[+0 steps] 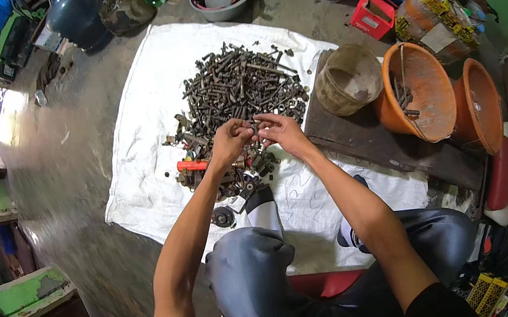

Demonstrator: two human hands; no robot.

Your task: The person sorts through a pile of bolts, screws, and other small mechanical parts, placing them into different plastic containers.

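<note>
A large heap of dark metal bolts (pixel 231 81) lies on a white woven sheet (pixel 134 108) in front of me. My left hand (pixel 234 137) and my right hand (pixel 280 133) meet fingertip to fingertip over the heap's near edge. Their fingers are bent close together. Whether a small dark part is pinched between them or only lies behind cannot be made out. Left of my left wrist, a red-orange rod-like piece (pixel 192 165) rests among mixed metal fittings (pixel 187 179). A round dark metal disc (pixel 222 217) sits near my shoe.
On a dark board (pixel 345 130) at right stand a dirty translucent bucket (pixel 331 90) and an orange bucket (pixel 389 110) with several bolts inside. Another orange bucket (pixel 487 104) is beyond. A red box (pixel 371 18) and a grey basin (pixel 224 12) line the back. My knees flank the sheet's near side.
</note>
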